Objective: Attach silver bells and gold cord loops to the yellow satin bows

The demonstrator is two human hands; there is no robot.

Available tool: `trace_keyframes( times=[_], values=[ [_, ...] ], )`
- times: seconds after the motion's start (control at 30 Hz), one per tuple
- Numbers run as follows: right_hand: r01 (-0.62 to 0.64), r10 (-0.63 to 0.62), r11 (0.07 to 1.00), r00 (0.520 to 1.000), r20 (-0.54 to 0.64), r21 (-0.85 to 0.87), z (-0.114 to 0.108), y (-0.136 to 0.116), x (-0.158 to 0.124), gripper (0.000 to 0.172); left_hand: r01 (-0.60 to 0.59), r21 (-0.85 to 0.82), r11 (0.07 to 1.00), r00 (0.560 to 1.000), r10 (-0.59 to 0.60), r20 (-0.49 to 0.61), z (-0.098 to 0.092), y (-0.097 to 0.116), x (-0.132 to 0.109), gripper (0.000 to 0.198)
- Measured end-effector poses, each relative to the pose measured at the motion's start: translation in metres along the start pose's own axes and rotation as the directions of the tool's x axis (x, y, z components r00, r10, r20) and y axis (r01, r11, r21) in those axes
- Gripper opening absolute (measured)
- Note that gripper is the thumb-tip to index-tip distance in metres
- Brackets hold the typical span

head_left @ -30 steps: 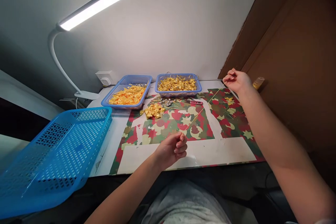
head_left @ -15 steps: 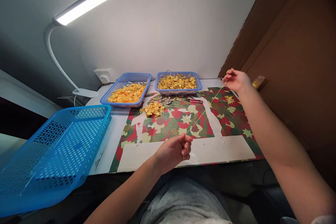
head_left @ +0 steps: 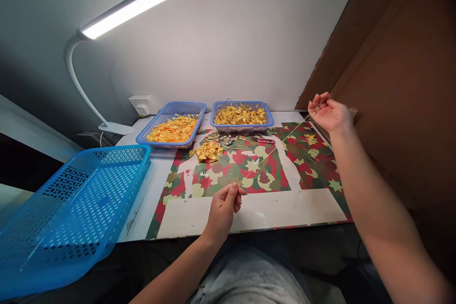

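Observation:
A thin gold cord (head_left: 273,150) is stretched slantwise above the patterned board (head_left: 263,178). My left hand (head_left: 225,204) is closed in a pinch on its lower end, near the board's front. At the upper right, my right hand (head_left: 329,111) pinches the other end, with its palm turned up. Left of the cord lies a pile of yellow bows (head_left: 207,151). Small silver bells (head_left: 226,139) and gold ties are behind that pile, and small snips with a pink handle (head_left: 265,141) lie to their right. A few yellow scraps (head_left: 309,137) are near my right hand.
Two blue-violet baskets stand at the back, one with yellow bows (head_left: 173,129), one with gold bows and ties (head_left: 240,115). A large blue basket (head_left: 142,166) is at the left. A lamp (head_left: 117,128) is clipped behind it. Brown cardboard (head_left: 399,85) stands at the right.
My left hand has moved left and turned more upright, still pinching the cord. My right hand has shifted right, and its fingers have spread a little. The cord spans a longer distance.

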State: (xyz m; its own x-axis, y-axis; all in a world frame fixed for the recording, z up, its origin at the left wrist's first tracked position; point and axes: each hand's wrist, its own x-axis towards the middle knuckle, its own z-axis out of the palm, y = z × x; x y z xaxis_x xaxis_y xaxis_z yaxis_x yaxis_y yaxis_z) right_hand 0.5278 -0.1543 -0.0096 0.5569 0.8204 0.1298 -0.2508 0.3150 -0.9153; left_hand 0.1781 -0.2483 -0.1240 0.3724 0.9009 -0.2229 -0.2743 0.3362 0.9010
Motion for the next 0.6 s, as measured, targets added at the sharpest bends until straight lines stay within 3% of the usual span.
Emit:
trace_keyframes(
  times=[0.1,0.17,0.27,0.33,0.4,0.43,0.5,0.53,0.6],
  values=[
    [0.037,-0.042,0.983,0.999,0.024,0.183,0.005,-0.01,-0.022,0.029,-0.161,0.158,0.974,0.971,0.185,-0.154,-0.008,-0.001,-0.002,0.036],
    [0.035,-0.048,0.98,0.997,0.062,0.194,0.007,-0.017,-0.036,0.028,-0.295,0.37,0.881,0.92,0.367,-0.139,-0.016,-0.002,-0.005,0.029],
    [0.031,-0.05,0.98,0.995,0.089,0.198,0.011,-0.026,-0.05,0.026,-0.486,0.631,0.605,0.852,0.488,0.188,-0.028,-0.009,-0.011,0.028],
    [0.03,-0.051,0.98,0.994,0.1,0.195,0.016,-0.029,-0.055,0.024,-0.623,0.692,0.364,0.776,0.394,0.492,-0.033,-0.015,-0.015,0.028],
    [0.02,-0.042,0.985,0.991,0.126,0.17,0.023,-0.03,-0.06,0.021,-0.759,0.633,0.155,0.65,0.227,0.725,-0.032,-0.016,-0.016,0.026],
    [0.007,-0.029,0.989,0.988,0.15,0.147,0.028,-0.03,-0.062,0.019,-0.809,0.581,0.085,0.587,0.159,0.794,-0.031,-0.014,-0.015,0.024],
    [-0.036,0.017,0.996,0.977,0.211,0.087,0.037,-0.028,-0.066,0.015,-0.852,0.524,0.015,0.522,0.103,0.846,-0.028,-0.002,-0.006,0.019],
    [-0.053,0.038,0.997,0.972,0.232,0.058,0.042,-0.027,-0.068,0.012,-0.847,0.531,0.002,0.528,0.117,0.841,-0.028,0.008,0.002,0.015],
    [-0.065,0.063,0.998,0.96,0.274,-0.002,0.049,-0.022,-0.07,0.009,-0.752,0.659,-0.015,0.643,0.21,0.737,-0.031,0.031,0.026,0.011]
  ],
)
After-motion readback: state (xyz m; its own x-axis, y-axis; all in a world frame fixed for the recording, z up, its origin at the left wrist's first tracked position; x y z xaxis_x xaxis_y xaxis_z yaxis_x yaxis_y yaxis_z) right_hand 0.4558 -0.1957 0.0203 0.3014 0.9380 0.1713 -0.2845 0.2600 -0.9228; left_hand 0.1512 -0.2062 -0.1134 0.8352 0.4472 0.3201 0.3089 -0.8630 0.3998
